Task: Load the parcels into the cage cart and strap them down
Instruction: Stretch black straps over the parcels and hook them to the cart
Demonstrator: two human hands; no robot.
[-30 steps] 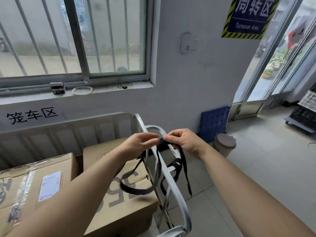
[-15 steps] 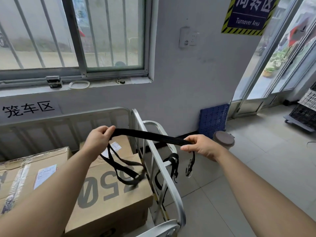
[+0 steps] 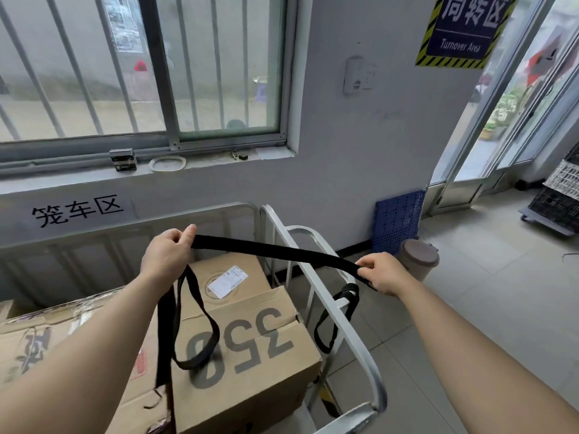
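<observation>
Strapping stage. Parcels sit in the cage cart [image 3: 353, 335]: the box marked 350 [image 3: 250, 355] at lower centre, a labelled box [image 3: 233, 269] behind it, and another box [image 3: 47, 336] at lower left.

Black strap [image 3: 275, 252] runs taut across the middle of the frame, above the cart's right side rail. My left hand [image 3: 167, 253] has its fingers curled round one end of the taut run, thumb pressed on top. My right hand [image 3: 383, 274] pinches the other end between thumb and fingers. Slack hangs from the left hand in a long loop over the 350 box. Below the right hand, a strap loop [image 3: 332, 321] seems to wrap the side rail; I cannot tell how it is fastened.

Judgement on doing this well:
- Lay the strap flat, with no twist between the hands.
- Carry it low across the box tops, not above the rail.
- Gather the hanging loop before tightening, since it could catch a box corner.
- Check the rail anchor holds before pulling hard.
- Pull evenly; cardboard edges crush under a sharp tug.
</observation>
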